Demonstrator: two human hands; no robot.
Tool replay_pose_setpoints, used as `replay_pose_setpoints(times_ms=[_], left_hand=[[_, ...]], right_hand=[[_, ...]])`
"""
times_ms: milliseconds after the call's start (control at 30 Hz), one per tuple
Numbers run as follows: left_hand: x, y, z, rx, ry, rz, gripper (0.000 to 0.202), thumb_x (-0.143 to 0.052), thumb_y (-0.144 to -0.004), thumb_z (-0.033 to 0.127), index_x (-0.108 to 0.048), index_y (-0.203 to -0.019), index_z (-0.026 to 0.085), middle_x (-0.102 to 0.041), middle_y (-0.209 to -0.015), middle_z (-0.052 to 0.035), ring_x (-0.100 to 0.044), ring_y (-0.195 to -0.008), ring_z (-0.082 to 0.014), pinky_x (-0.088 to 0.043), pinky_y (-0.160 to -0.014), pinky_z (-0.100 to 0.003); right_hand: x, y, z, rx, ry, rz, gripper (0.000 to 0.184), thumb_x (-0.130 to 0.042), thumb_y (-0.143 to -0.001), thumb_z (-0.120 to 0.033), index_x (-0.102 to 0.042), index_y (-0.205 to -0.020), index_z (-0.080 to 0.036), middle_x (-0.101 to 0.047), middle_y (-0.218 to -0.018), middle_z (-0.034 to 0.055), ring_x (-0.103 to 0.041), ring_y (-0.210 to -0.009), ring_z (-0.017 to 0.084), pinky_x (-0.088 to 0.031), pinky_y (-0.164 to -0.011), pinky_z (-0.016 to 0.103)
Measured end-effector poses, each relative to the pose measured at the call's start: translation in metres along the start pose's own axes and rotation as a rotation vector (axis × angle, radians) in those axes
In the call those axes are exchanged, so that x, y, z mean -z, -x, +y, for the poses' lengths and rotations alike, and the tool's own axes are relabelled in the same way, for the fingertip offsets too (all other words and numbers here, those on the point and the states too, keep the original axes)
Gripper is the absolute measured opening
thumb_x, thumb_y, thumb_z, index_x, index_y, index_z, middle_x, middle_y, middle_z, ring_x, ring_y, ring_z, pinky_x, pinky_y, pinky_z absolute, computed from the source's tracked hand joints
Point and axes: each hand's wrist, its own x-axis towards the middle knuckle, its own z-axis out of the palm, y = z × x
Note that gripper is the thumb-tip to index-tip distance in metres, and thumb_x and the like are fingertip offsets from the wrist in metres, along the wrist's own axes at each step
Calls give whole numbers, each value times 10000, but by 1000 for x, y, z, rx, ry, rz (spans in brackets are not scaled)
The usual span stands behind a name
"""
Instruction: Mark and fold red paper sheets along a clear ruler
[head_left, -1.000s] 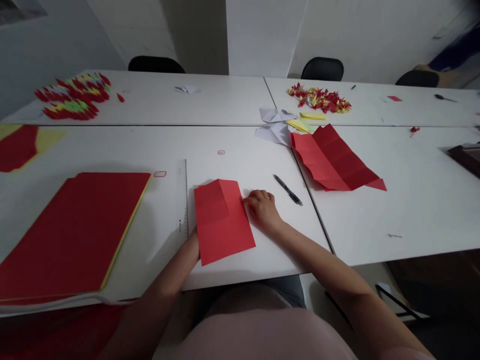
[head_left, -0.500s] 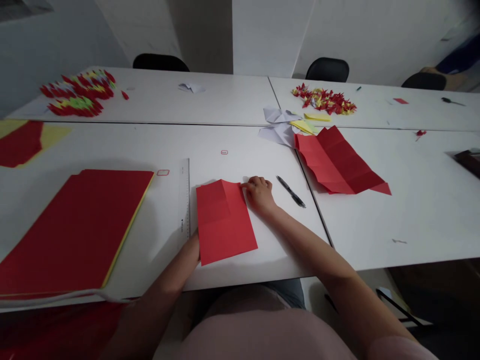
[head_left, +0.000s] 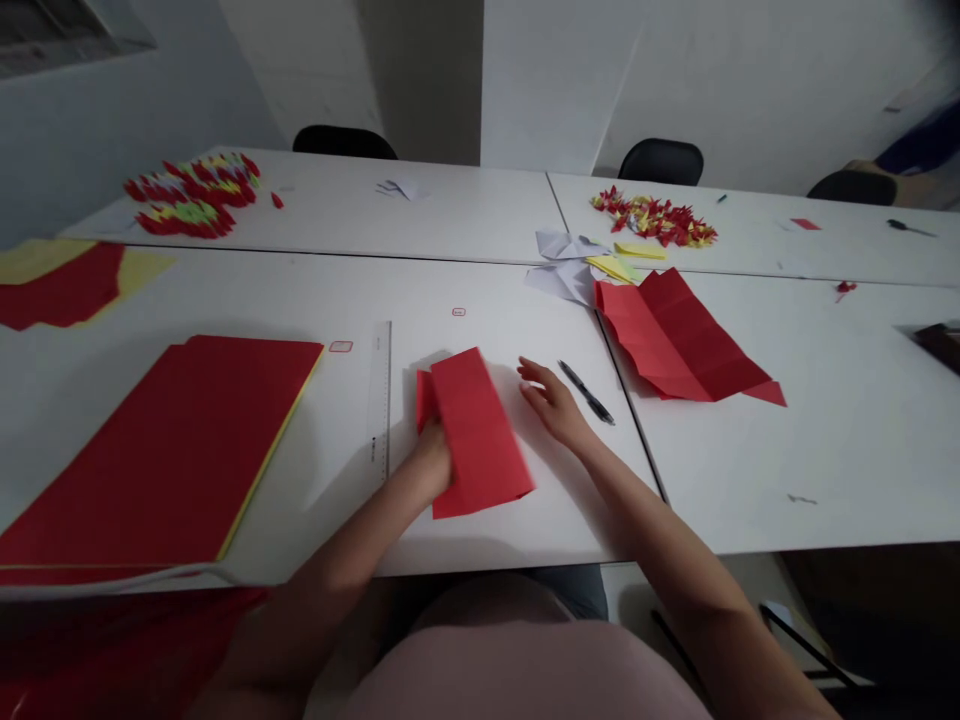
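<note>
Two hands are seen above the white table (head_left: 300, 295). The left hand (head_left: 432, 460) is curled, and a folded red paper sheet (head_left: 481, 430) is held by its near edge, seemingly lifted slightly, with a narrow flap showing at the left. The right hand (head_left: 553, 402) is held open, fingers spread, just beside the sheet, with nothing in its grasp. A black pen (head_left: 586, 392) is lying just right of it, and a ruler (head_left: 380, 400) left of the sheet. A red paper stack (head_left: 161, 460) is placed at lower left, a creased red sheet (head_left: 682, 335) at right, and paper cranes (head_left: 191, 195) at upper left. Folding appears to be in hand; the crease seems to call for flattening.
</note>
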Motion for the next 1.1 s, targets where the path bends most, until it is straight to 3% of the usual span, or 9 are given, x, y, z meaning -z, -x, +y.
replay_pose_setpoints(times_ms=[100, 167, 233, 400, 467, 600, 767, 933, 1100], left_hand=[[-14, -1, 12, -305, -756, -112, 296, -495, -867, 82, -754, -988, 160, -684, -948, -129, -622, -951, -270, -432, -987, -445], [-22, 0, 17, -529, -1353, -156, 391, -507, -899, 91, -696, -1221, 206, -667, -1089, -158, -593, -1069, -325, -333, -1047, -574], [-27, 0, 18, -629, -1606, -150, 403, -520, -950, 189, -631, -1333, 245, -648, -1144, -158, -581, -1097, -338, -303, -1054, -606], [-17, 1, 15, -727, -1504, -218, 362, -480, -975, 163, -681, -1251, 282, -665, -1106, -89, -571, -1108, -270, -366, -1034, -487], [-2, 1, 14, -789, -1407, -253, 411, -435, -959, 95, -693, -1218, 284, -667, -1180, -56, -551, -1167, -243, -374, -1050, -445], [40, 5, 9, -818, -1225, -157, 438, -354, -961, 103, -710, -1164, 259, -678, -1258, -34, -489, -1312, -231, -350, -1120, -476], [89, 9, -3, -839, -1161, -87, 402, -353, -968, 175, -739, -1055, 247, -708, -1205, -45, -540, -1291, -228, -386, -1117, -471], [115, 11, -17, -906, -1176, 18, 413, -369, -912, 112, -734, -1062, 236, -629, -1335, -59, -494, -1329, -243, -396, -1112, -485], [117, 15, -31, -872, -1253, 3, 511, -349, -904, 62, -662, -1263, 246, -534, -1449, -70, -359, -1431, -266, -353, -1137, -508]], right_hand=[[29, 33, -7, -124, -223, 10, 533, -436, -986, -533, -420, -1465, -300, -551, -1420, 113, -557, -1277, 241, -517, -996, 438], [47, 52, -15, -149, -259, 39, 554, -377, -996, -569, -374, -1490, -321, -507, -1470, 119, -550, -1295, 253, -536, -984, 459], [60, 68, -24, -128, -213, 84, 568, -388, -991, -576, -340, -1508, -345, -439, -1528, 115, -507, -1343, 267, -528, -1001, 480], [68, 89, -40, -21, 98, -21, 555, -600, -915, -493, -456, -1442, -393, -315, -1606, 48, -361, -1448, 292, -468, -1077, 504], [67, 90, -34, -43, 190, -20, 476, -619, -899, -450, -561, -1362, -353, -368, -1572, 64, -431, -1400, 297, -502, -1039, 485], [68, 93, -8, -153, 192, 21, 383, -529, -919, -358, -634, -1275, -262, -604, -1332, 110, -662, -1065, 238, -596, -825, 401], [71, 101, 12, -234, 254, -44, 403, -513, -883, -281, -663, -1255, -236, -728, -1080, 66, -675, -836, 194, -579, -756, 365], [72, 105, 18, -279, 150, -36, 367, -483, -908, -305, -691, -1206, -251, -720, -1177, 57, -680, -1022, 222, -562, -880, 394], [82, 109, 18, -158, 123, -137, 417, -388, -945, -232, -652, -1266, -272, -679, -1254, 51, -641, -1143, 214, -538, -961, 400]])
